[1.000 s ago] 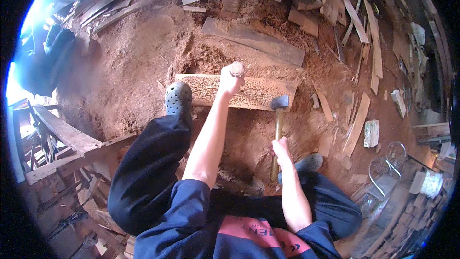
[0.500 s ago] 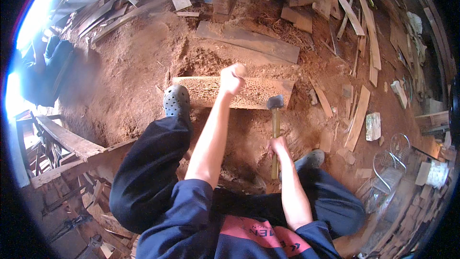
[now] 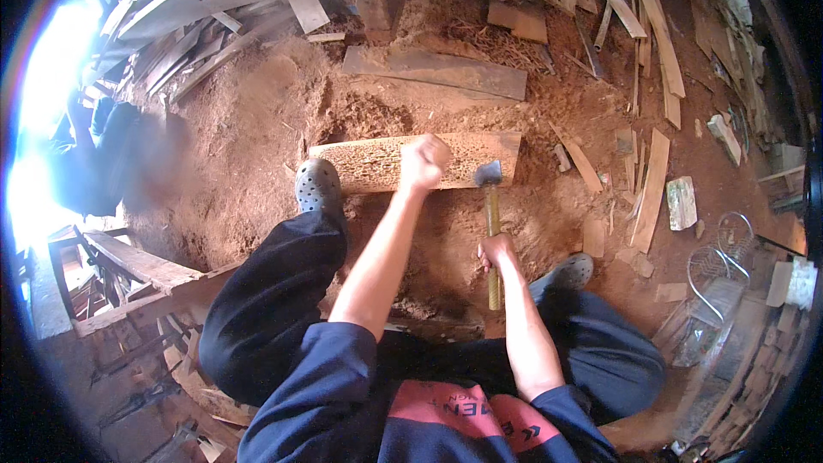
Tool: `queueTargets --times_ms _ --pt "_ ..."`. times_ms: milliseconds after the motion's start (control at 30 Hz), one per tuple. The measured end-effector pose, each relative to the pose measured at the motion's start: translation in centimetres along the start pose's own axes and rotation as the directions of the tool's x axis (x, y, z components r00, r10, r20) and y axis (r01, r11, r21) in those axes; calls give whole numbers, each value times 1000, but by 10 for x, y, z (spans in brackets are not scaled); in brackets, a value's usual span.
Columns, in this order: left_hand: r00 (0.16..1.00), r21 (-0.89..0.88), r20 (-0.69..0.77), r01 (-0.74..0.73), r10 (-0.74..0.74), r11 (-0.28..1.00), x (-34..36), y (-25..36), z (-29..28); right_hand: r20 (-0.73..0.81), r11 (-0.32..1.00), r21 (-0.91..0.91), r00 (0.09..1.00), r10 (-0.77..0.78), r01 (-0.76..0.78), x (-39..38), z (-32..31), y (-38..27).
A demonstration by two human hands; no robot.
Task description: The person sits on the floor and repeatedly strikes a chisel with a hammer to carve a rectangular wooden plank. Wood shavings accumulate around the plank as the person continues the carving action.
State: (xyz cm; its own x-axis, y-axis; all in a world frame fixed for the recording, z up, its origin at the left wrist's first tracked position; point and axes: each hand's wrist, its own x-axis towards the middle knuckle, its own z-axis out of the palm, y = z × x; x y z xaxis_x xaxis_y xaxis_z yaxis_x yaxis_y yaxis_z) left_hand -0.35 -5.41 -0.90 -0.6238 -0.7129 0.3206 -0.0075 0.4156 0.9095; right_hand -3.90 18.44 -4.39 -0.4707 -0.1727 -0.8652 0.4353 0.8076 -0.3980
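Note:
A wooden plank [image 3: 369, 173] with a rough, pitted top lies across the reddish ground in front of me. My left hand [image 3: 426, 161] is closed in a fist over the middle of the plank, slightly blurred; anything inside it is hidden. My right hand [image 3: 496, 251] grips the yellowish handle of a hammer [image 3: 492, 210]. The hammer's dark metal head [image 3: 488, 173] is at the plank's right part; I cannot tell whether it touches the wood. My left foot in a grey clog [image 3: 317, 185] is at the plank's left end.
Another board [image 3: 437, 73] lies beyond the plank. Wood strips [image 3: 651, 189] and a whitish block [image 3: 681, 203] are scattered to the right, near a wire-metal object [image 3: 720, 270]. A blurred person [image 3: 120, 154] is at the far left, above a wooden frame [image 3: 141, 259].
My left fist has come down and slightly right, nearer me over the plank. The right hand and hammer keep nearly the same place by the plank. The whole view has shifted slightly.

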Motion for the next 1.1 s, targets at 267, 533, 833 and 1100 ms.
queueTargets --times_ms 267,533,833,1100 --pt "854 -316 -347 283 -388 906 30 -8 -27 44 991 129 998 -38 32 -6 4 -1" --pt "683 -437 -630 82 -370 896 53 76 -128 -30 996 64 998 -55 57 -8 12 0" --pt "957 -361 -216 104 -192 927 8 36 -58 -2 989 85 992 -124 123 -6 8 2" --pt "947 -349 -115 245 -301 905 -16 21 -30 -28 1000 4 1000 1 -1 0 7 2"
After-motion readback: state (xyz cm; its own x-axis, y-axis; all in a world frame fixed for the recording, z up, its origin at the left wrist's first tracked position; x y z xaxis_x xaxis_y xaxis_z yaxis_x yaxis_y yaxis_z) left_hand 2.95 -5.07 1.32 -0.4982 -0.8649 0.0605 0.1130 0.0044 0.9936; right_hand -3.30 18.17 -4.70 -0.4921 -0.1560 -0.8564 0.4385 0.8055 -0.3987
